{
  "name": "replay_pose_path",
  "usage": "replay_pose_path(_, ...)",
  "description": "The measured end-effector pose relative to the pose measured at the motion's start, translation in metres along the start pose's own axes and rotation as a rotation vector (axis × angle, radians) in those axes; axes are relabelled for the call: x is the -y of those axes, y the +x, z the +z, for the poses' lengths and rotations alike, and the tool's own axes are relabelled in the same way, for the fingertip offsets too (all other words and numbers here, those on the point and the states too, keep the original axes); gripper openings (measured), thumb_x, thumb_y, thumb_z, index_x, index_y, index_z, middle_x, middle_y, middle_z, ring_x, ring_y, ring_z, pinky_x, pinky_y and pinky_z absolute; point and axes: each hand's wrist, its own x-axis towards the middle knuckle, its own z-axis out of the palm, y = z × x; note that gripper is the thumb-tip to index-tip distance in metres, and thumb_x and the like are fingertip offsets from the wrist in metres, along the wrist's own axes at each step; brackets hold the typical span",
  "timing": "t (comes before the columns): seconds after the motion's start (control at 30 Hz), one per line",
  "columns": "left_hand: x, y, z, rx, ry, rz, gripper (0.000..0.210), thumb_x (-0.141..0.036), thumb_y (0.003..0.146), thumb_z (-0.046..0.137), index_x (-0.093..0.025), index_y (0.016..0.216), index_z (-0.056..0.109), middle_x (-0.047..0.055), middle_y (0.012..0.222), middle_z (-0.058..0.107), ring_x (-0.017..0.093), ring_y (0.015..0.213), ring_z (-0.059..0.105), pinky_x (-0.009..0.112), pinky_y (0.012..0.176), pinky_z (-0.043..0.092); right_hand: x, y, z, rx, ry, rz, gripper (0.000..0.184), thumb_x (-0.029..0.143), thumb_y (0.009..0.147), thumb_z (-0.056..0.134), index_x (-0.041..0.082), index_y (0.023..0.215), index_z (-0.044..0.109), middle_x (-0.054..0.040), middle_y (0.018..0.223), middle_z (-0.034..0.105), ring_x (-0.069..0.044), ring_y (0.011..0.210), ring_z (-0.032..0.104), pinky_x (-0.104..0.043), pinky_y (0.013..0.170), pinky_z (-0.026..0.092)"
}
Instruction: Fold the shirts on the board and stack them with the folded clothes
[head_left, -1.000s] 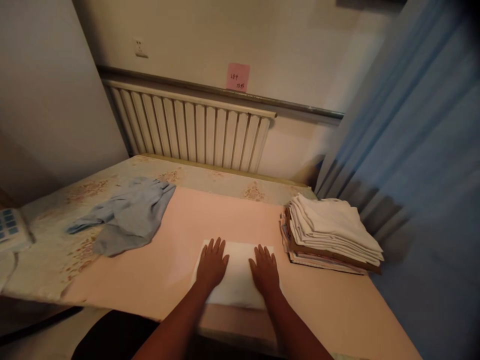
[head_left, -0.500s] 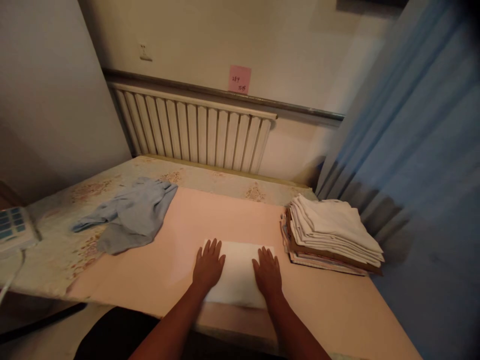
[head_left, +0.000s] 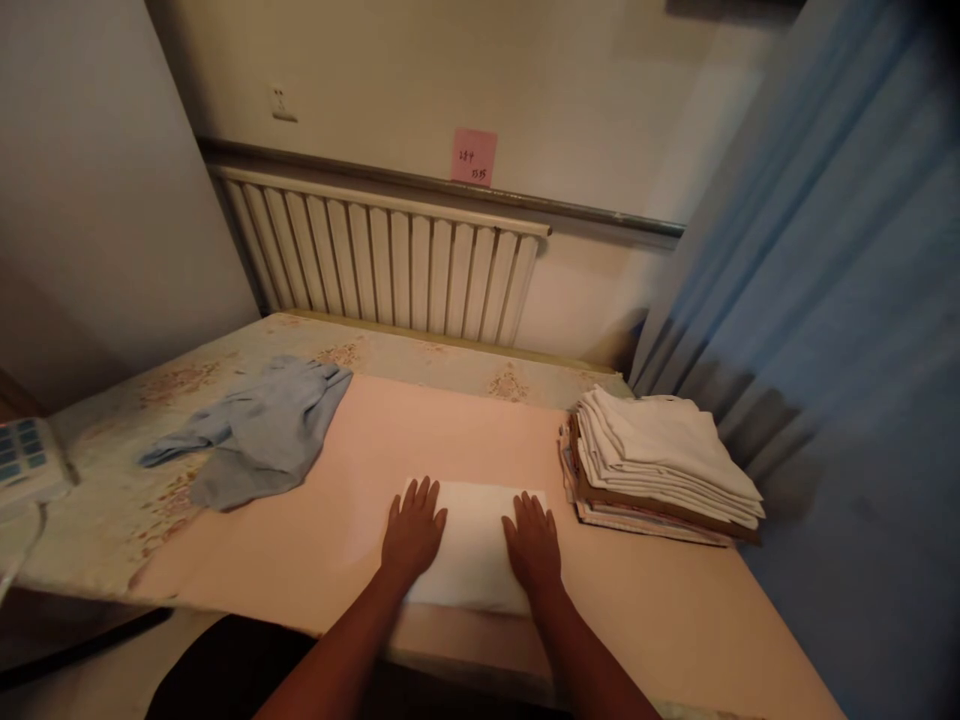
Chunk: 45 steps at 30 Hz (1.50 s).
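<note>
The flowered table [head_left: 435, 352] is partly covered by a pink sheet [head_left: 457, 430], and on that lies a flat white cloth [head_left: 476, 545], a stack of folded cloths [head_left: 667, 460] to its right and a crumpled grey cloth [head_left: 274, 430] beyond it to the left. The left hand [head_left: 413, 535] and right hand [head_left: 533, 545] rest palm down over its two ends, fingers slightly spread, pinching nothing; smoothing looks like the step in hand. Moving on, I'd judge, calls for lifting both palms without dragging in a crease.
</note>
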Motion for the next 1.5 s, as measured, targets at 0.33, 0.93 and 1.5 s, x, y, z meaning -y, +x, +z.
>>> replay_pose_path(0.33, 0.000, 0.001, 0.000, -0.002, -0.009, 0.001, 0.051, -0.038, 0.095, 0.031, -0.020, 0.142, 0.040, 0.007, 0.151, 0.039, 0.027, 0.141, 0.028, 0.049, 0.112, 0.023, 0.001, 0.000, -0.002, -0.009, -0.013, -0.004, 0.048, 0.037, 0.098, 0.032, 0.011, 0.134, 0.051, -0.0148, 0.144, 0.044, -0.029, 0.136, 0.037, -0.050, 0.111, 0.023)
replay_pose_path(0.93, -0.001, 0.001, -0.002, 0.023, -0.018, -0.011, 0.052, -0.039, 0.095, 0.029, -0.021, 0.143, 0.039, 0.006, 0.152, 0.037, 0.026, 0.142, 0.026, 0.049, 0.113, 0.021, -0.001, -0.001, -0.001, -0.003, -0.003, -0.007, 0.049, 0.038, 0.098, 0.031, 0.012, 0.134, 0.051, -0.0146, 0.144, 0.045, -0.029, 0.136, 0.036, -0.050, 0.112, 0.023)
replay_pose_path(1.5, -0.001, 0.003, -0.001, 0.038, -0.042, -0.022, 0.054, -0.039, 0.094, 0.031, -0.019, 0.143, 0.038, 0.007, 0.152, 0.037, 0.028, 0.141, 0.026, 0.052, 0.113, 0.021, 0.064, -0.053, -0.022, 0.062, 0.212, -0.264, 0.058, 0.049, 0.092, 0.046, 0.021, 0.143, 0.040, -0.0062, 0.152, 0.035, -0.026, 0.142, 0.024, -0.048, 0.117, 0.016)
